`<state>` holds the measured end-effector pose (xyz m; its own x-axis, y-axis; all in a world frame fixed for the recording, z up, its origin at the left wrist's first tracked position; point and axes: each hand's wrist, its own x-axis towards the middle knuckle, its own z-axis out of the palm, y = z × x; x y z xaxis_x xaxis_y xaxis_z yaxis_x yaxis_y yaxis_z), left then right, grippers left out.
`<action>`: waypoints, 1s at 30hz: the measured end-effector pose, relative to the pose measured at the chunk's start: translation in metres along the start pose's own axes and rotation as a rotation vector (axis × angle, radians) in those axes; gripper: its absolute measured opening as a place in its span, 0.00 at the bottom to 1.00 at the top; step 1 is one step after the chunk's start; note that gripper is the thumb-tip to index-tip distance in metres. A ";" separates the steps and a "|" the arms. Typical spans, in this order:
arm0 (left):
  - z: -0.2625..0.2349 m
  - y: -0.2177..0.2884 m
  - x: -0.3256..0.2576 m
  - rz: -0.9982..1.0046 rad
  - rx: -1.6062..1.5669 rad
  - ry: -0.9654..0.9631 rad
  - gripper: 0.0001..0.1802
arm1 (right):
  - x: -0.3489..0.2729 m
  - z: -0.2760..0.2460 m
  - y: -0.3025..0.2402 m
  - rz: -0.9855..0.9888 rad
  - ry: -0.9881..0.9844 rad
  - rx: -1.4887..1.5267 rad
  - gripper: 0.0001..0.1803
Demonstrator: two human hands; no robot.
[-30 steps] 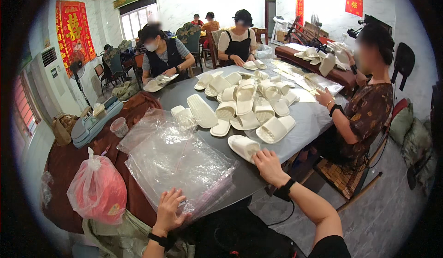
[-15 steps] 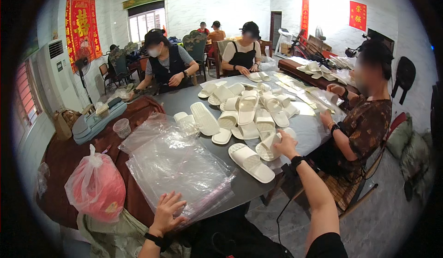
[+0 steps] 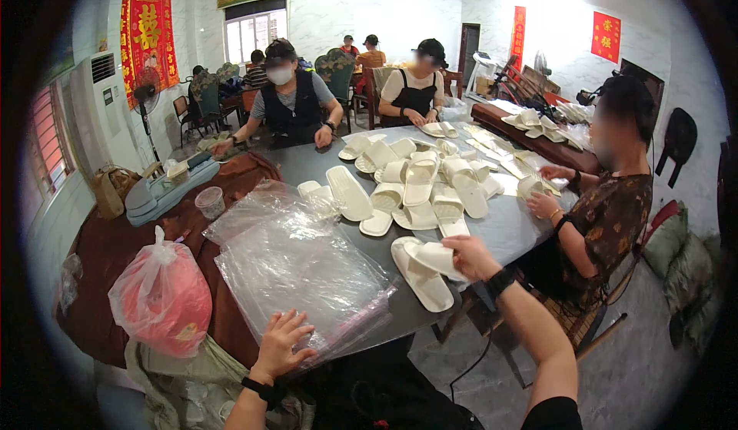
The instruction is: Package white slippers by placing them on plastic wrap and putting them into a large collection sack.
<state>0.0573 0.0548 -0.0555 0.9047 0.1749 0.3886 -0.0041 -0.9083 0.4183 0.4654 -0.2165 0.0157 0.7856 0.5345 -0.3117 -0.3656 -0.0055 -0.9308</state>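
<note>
From where I stand, the lettering that catches the eye is on the walls: a tall red hanging (image 3: 147, 38) with a large gold character, a narrow red strip (image 3: 518, 39), and a red poster (image 3: 606, 36) with gold brushwork. On the slippers I can't make out any marking.

At the near edge of the grey worktop (image 3: 404, 316), the right hand (image 3: 472, 258) has its fingers and thumb clamped on a white slipper (image 3: 435, 258), the forearm slanting up from the lower right, black band at the wrist. That slipper hangs over another, the resting slipper (image 3: 427, 290), whose heel points toward the near edge; whether they touch, I can't tell.

The left hand (image 3: 281, 344) lies with fingers apart, gripping nothing, at the near corner of the clear plastic bags (image 3: 300, 257). Toward the far edge spreads a slipper pile (image 3: 420, 182).
</note>
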 end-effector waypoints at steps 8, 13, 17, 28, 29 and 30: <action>0.005 -0.006 -0.005 0.021 0.059 0.003 0.31 | -0.053 0.095 0.056 -0.024 -0.304 0.347 0.49; 0.005 -0.004 -0.004 0.021 0.059 0.005 0.29 | -0.072 0.109 0.049 -0.266 -0.396 -0.458 0.57; 0.007 -0.004 -0.001 0.030 0.062 0.019 0.28 | -0.069 0.099 0.051 -0.467 -0.211 -0.767 0.54; 0.009 -0.006 0.000 0.021 0.068 0.034 0.27 | -0.005 0.033 0.084 -0.692 0.446 -1.396 0.19; 0.009 -0.007 -0.001 0.023 0.068 0.034 0.27 | 0.003 0.030 0.084 -0.692 0.452 -1.395 0.19; 0.009 -0.007 -0.001 0.025 0.068 0.035 0.26 | 0.011 0.026 0.084 -0.508 0.301 -1.068 0.14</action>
<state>0.0606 0.0574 -0.0662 0.8894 0.1637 0.4269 0.0036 -0.9362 0.3515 0.4303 -0.1890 -0.0606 0.8557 0.4619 0.2332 0.4997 -0.6207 -0.6041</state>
